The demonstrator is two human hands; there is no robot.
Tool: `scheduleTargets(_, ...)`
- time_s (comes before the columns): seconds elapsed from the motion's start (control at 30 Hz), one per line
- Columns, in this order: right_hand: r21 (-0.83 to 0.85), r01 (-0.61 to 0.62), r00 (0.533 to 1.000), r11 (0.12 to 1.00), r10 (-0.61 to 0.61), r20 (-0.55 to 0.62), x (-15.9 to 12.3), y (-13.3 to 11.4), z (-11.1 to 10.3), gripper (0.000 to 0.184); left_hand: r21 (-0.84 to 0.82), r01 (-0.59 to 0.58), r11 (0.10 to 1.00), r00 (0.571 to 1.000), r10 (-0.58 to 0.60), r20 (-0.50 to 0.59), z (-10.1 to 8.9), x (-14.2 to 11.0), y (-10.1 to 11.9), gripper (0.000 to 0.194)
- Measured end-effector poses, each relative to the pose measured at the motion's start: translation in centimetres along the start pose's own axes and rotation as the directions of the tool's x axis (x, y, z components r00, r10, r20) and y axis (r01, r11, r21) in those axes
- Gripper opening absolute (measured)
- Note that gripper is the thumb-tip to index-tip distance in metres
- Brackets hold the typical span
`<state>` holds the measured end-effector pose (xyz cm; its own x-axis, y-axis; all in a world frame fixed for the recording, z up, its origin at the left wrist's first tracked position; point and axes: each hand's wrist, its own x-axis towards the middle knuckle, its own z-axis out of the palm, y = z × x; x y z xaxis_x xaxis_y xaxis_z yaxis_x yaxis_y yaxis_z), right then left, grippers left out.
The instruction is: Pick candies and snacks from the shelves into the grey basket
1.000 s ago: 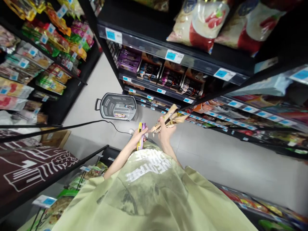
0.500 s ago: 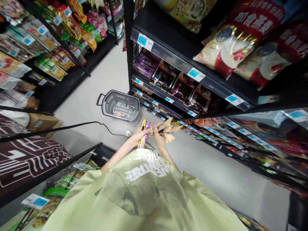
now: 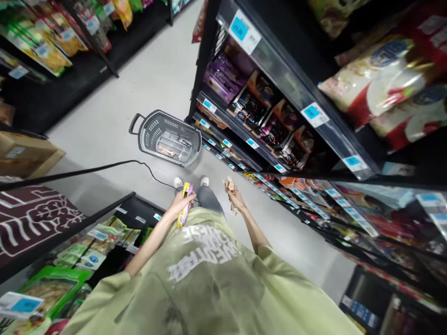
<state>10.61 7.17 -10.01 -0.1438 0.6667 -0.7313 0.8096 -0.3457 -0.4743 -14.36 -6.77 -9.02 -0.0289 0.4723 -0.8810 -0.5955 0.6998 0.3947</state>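
Note:
My left hand [image 3: 180,203] is closed around a narrow yellow-and-purple packet [image 3: 184,217], held upright in front of my shirt. To the right, my right hand [image 3: 237,199] grips a bunch of small tan packets [image 3: 229,182]. Their ends stick out above and below my fingers, and what is printed on them is too small to read. A grey shopping basket [image 3: 150,146] stands on the floor ahead, apart from both hands. Inside it lie a yellow-and-purple packet [image 3: 165,151] and a dark small packet [image 3: 184,143].
Black shelving [image 3: 265,60] with price tags and bagged food rises on the right. More shelves of snack bags [image 3: 52,39] line the far left. A cardboard box [image 3: 26,151] and a green-edged food pack [image 3: 52,288] are on the left. A dark cord [image 3: 104,166] crosses left.
My hands have moved apart, the left with the yellow-and-purple packet, the right with the tan packets. My view has shifted, and both shoes now show near the basket.

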Motion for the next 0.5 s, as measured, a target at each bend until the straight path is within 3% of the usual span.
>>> scheduleTargets(0.1, -0.178, -0.054, 0.993, 0.983, 0.071, 0.091, 3.7, 1.7, -1.1, 0.047, -0.093, 0.043, 0.995, 0.997, -0.049, -0.063, -0.7, 0.1, -2.3, 0.045)
scheduleTargets(0.2, -0.319, -0.037, 0.987, 0.947, 0.085, 0.14, 9.8, 3.4, -1.8, 0.046, -0.129, 0.139, 0.982, 0.976, -0.158, -0.152, -1.0, 1.0, -5.6, 0.049)
scheduleTargets(0.37, -0.519, -0.039, 0.999, 0.854, 0.034, -0.019, 24.4, 8.4, -1.2, 0.036, -0.333, 0.267, 0.904, 0.889, -0.365, -0.278, -0.4, 4.5, -11.9, 0.055)
scheduleTargets(0.5, -0.61, -0.095, 0.992, 0.787, 0.022, -0.127, 36.0, 13.7, -0.3, 0.043, -0.484, 0.317, 0.816, 0.818, -0.493, -0.296, 1.7, 8.2, -16.0, 0.058)
